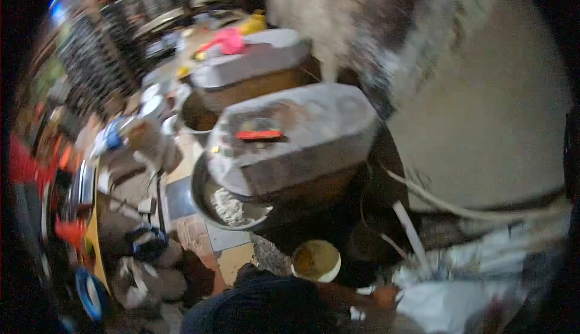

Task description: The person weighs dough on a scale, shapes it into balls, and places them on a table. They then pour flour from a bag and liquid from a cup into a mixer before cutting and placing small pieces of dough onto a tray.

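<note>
My right hand (385,298) is low in the view, right of centre, at the edge of a pile of white sacks (447,304). Its fingers are too blurred to make out. A round bowl (316,260) with something yellowish-brown inside stands just above my forearm. Further up, a metal basin (202,198) holds a white lumpy mass (229,208) under the end of a dusty machine (308,134). On that machine's top lies a red object (260,135). My left hand does not show.
Behind stands a second machine (254,62) with a pink cloth or bag (229,40) on top. A pale hose (453,206) runs along the wall at right. Filled bags (148,273) stand at lower left, and another bucket (198,113) sits between the machines.
</note>
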The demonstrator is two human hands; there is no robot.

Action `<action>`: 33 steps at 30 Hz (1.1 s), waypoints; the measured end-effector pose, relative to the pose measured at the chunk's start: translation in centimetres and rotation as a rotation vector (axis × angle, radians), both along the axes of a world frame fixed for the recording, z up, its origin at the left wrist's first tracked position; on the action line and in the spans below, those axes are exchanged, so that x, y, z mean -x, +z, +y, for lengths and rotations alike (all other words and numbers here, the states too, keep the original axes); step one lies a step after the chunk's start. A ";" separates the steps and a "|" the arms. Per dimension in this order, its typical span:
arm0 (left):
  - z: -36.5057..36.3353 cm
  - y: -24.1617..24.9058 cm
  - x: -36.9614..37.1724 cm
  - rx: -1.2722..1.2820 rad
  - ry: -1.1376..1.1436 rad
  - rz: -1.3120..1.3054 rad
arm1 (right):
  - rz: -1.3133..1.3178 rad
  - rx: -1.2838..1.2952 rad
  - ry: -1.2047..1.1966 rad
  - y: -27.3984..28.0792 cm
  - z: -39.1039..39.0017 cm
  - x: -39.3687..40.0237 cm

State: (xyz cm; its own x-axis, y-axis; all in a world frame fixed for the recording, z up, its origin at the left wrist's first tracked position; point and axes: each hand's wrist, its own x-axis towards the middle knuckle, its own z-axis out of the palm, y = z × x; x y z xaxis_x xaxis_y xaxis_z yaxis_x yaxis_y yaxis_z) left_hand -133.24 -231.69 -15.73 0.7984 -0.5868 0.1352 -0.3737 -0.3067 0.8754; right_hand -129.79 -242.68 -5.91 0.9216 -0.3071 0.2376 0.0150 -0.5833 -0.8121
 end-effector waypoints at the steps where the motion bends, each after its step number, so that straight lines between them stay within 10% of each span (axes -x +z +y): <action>1: 0.9 -0.8 -0.7 -0.013 0.014 -0.001 | 0.070 -0.037 0.073 -2.3 2.7 -0.5; 22: 15.2 -10.9 -0.5 -0.204 -0.153 -0.224 | 0.432 -0.201 0.478 -10.0 22.6 3.1; 28: 45.3 -18.9 7.7 -0.142 0.303 0.120 | 0.498 -0.255 0.397 -11.4 26.0 8.3; 31: 61.5 -12.7 18.9 -0.528 0.732 0.322 | 0.552 -0.297 0.315 -14.4 27.9 11.5; 32: 67.8 -20.7 22.8 -0.133 0.849 0.341 | 0.562 -0.304 0.279 -14.5 28.9 12.9; 33: 72.1 -10.7 28.7 -0.348 0.953 0.360 | 0.566 -0.315 0.235 -15.3 29.4 14.1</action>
State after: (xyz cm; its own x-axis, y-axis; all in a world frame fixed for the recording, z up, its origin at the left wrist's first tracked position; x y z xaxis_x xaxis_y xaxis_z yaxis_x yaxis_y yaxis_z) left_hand -161.89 -159.57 -26.42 0.9068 0.3370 -0.2534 0.4131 -0.5893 0.6943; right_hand -143.94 -213.28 -21.21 0.9279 -0.0592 -0.3680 -0.3644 -0.3513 -0.8624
